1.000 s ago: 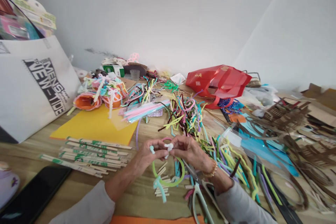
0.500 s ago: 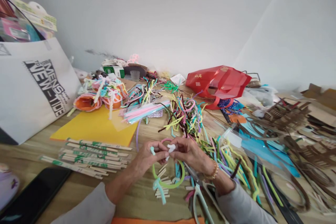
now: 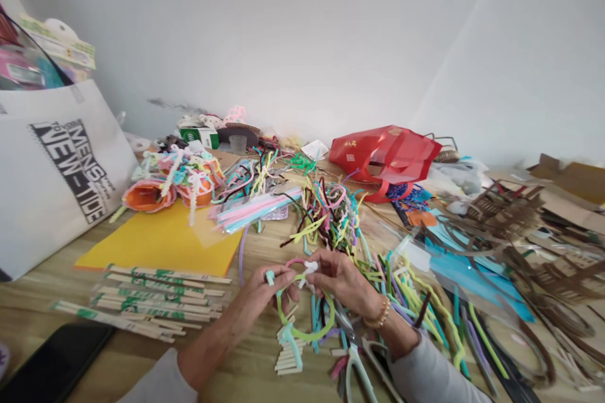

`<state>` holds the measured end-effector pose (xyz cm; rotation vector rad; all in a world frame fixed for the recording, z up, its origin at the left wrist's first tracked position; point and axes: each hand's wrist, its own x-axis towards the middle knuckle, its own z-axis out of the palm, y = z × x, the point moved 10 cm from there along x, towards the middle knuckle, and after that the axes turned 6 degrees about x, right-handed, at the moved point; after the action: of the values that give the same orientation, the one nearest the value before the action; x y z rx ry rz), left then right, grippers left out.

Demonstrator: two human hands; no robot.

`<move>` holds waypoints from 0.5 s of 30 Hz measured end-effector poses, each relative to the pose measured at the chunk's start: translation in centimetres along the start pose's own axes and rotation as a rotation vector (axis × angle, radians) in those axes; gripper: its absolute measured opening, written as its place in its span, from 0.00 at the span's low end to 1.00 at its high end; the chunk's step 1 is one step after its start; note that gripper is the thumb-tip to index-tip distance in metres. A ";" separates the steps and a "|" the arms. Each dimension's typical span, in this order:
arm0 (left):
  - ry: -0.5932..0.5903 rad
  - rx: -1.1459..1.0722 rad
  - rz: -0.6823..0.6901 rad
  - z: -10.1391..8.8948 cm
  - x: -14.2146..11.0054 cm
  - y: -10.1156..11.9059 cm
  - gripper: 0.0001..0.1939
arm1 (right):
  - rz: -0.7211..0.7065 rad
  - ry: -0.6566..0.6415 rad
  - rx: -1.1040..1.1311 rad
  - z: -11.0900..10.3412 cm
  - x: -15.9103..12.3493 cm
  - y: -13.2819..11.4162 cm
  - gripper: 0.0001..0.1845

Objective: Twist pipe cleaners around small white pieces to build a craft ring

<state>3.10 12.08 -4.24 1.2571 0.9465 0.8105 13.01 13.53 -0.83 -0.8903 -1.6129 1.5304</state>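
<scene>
Both hands meet over the wooden table [image 3: 57, 302] at the frame's lower middle. My left hand [image 3: 263, 288] is closed, pinching a green pipe-cleaner ring [image 3: 302, 331] with a light blue end sticking up. My right hand [image 3: 341, 277], a bead bracelet on its wrist, pinches a white pipe cleaner piece [image 3: 310, 267] against the ring's top, beside a pink loop. The ring hangs below the hands, over short cut wooden sticks [image 3: 289, 362].
Scissors [image 3: 357, 362] lie under my right wrist. Heaps of coloured pipe cleaners [image 3: 331, 208] spread behind and to the right. Wrapped chopsticks [image 3: 151, 299], yellow paper [image 3: 161, 242], a black phone [image 3: 51, 368], a white tote bag [image 3: 61, 170], a red bag [image 3: 385, 154].
The hands keep their pinch on the ring and white piece, shifting slightly. The view has tilted, so everything sits a little lower and to the left.
</scene>
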 end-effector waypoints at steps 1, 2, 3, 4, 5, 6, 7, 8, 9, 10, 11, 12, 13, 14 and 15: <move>0.008 -0.005 0.008 -0.1 0.1 -0.1 0.18 | -0.006 -0.001 0.002 0.0 0.0 -0.1 0.14; 0.018 -0.011 0.017 -0.2 0.2 -0.1 0.18 | -0.011 -0.007 0.008 0.0 0.0 -0.1 0.13; 0.029 -0.016 0.023 -0.3 0.3 -0.2 0.18 | -0.014 -0.016 0.019 0.1 0.1 -0.2 0.13; 0.042 -0.017 0.026 -0.4 0.4 -0.3 0.17 | -0.011 -0.028 0.032 0.1 0.1 -0.3 0.13; 0.056 -0.013 0.025 -0.5 0.4 -0.3 0.17 | 0.001 -0.043 0.049 0.2 0.1 -0.2 0.13; 0.067 -0.004 0.023 -0.6 0.5 -0.4 0.17 | 0.021 -0.060 0.066 0.3 0.1 -0.1 0.13; 0.074 0.007 0.019 -0.7 0.5 -0.5 0.17 | 0.043 -0.074 0.083 0.4 0.1 0.1 0.13; 0.075 0.016 0.015 -0.8 0.5 -0.7 0.17 | 0.066 -0.084 0.095 0.4 0.1 0.3 0.13; 0.068 0.016 0.014 -0.8 0.6 -0.8 0.16 | 0.082 -0.089 0.104 0.4 0.1 0.4 0.13; 0.053 0.004 0.016 -0.7 0.6 -1.0 0.16 | 0.091 -0.087 0.111 0.2 0.1 0.5 0.12; 0.033 -0.018 0.018 -0.5 0.6 -1.2 0.15 | 0.092 -0.080 0.116 0.1 0.2 0.5 0.12; 0.015 -0.051 0.020 -0.4 0.7 -1.4 0.14 | 0.091 -0.074 0.120 -0.1 0.2 0.4 0.12; -0.001 -0.097 0.025 -0.4 0.7 -1.7 0.13 | 0.089 -0.069 0.126 -0.3 0.2 0.4 0.12; 0.001 -0.132 0.028 -0.5 0.8 -1.9 0.13 | 0.089 -0.065 0.132 -0.4 0.3 0.3 0.12; 0.014 -0.152 0.020 -0.7 0.9 -2.2 0.13 | 0.090 -0.062 0.137 -0.5 0.3 0.3 0.12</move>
<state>2.82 12.81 -6.59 1.1322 0.8680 0.8909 13.33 14.08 -1.11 -0.8578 -1.5082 1.7242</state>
